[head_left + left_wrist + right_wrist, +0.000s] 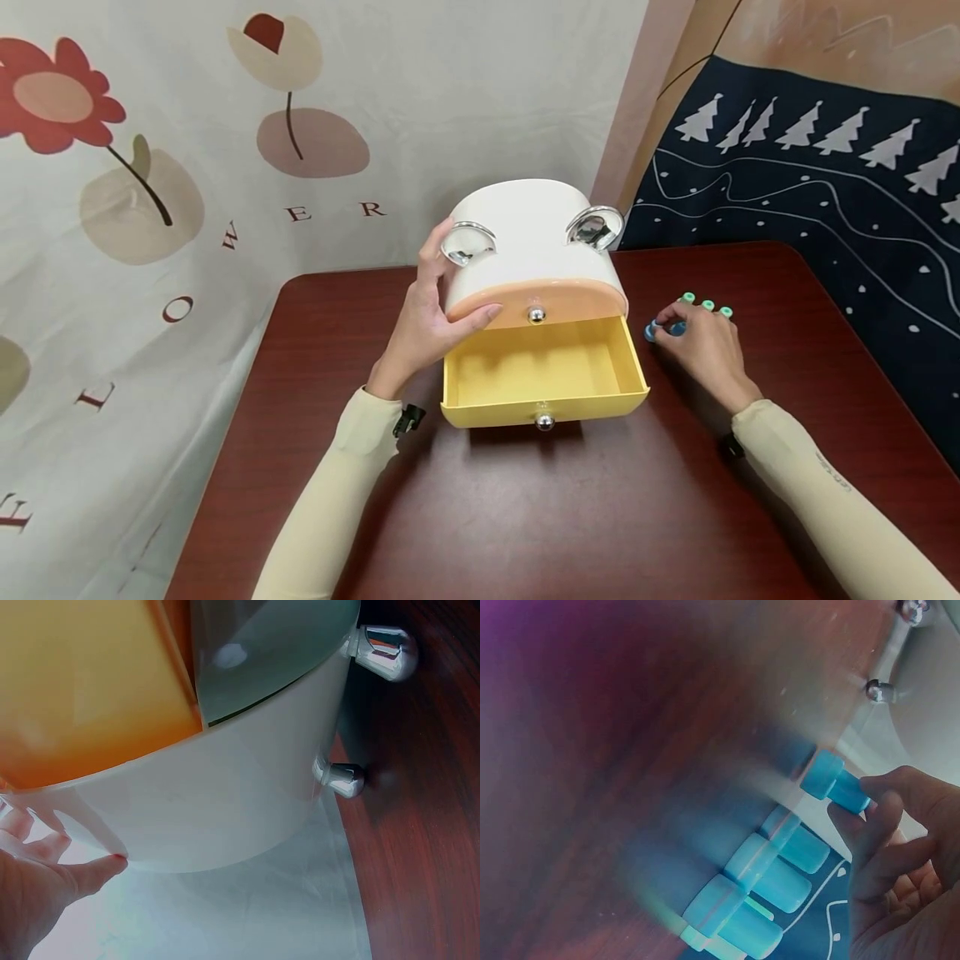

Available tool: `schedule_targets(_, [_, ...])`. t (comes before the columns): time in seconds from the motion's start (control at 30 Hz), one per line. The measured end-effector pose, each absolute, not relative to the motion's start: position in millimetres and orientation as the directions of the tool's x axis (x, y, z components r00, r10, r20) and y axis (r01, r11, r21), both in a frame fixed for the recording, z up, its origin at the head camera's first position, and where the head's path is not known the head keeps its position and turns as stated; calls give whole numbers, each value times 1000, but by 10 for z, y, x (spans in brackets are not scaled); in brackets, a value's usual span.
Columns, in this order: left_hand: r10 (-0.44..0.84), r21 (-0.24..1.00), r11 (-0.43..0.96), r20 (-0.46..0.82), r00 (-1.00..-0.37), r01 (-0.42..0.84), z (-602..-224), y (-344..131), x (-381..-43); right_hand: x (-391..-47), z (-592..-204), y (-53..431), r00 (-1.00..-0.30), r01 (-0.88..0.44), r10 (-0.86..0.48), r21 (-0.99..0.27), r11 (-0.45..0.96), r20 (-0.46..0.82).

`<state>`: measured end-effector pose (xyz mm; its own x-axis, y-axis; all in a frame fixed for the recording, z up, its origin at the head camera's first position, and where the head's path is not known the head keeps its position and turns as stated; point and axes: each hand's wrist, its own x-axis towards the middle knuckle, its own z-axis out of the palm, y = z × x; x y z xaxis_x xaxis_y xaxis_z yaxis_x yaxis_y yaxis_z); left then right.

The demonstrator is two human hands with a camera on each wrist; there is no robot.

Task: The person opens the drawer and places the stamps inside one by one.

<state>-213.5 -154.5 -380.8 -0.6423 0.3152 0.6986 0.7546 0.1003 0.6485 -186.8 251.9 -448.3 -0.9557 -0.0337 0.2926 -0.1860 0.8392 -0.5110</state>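
Note:
A white toy cabinet (525, 208) with two shiny silver ears stands on the table, its yellow drawer (543, 375) pulled out and bare inside. My left hand (427, 321) grips the cabinet's upper left side, thumb across the peach top drawer front (517, 302) and fingers by the left ear (468, 242). To the right of the cabinet, my right hand (705, 346) pinches a small blue peg-shaped piece (836, 784) with a wide base, between thumb and fingertips. Several similar blue pieces (769, 874) stand in a row beside that hand.
Green-topped small pieces (707, 306) stand just beyond my right hand. A grey-green drawer front (277, 660) and silver feet (343, 780) show low on the cabinet. Under everything is a dark red wooden table (525, 508). A flower-print cloth (450, 100) hangs behind; a navy tree-print cloth (795, 200) hangs at right.

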Motion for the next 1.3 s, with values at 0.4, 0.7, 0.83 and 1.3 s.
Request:
schedule_targets(0.4, [315,651,113,693,-649,750,-3810,-1561,-2136,-1590,-4170,2384,-904,-241,11,-531,812,427])
schedule_targets(0.7, [300,661,128,685,-664,740,-3817,-1572,-2149,-1418,-3823,2151,-859,-265,85,-582,769,504])
schedule_targets(0.83, [296,660,134,685,-666,739,-3806,-1579,-2126,-1323,-3694,2016,-821,-343,63,-579,740,568])
schedule_targets(1.3, [310,675,89,680,-664,733,-3634,-1523,-2007,-1115,-3478,1389,-782,-597,-288,-534,598,552])
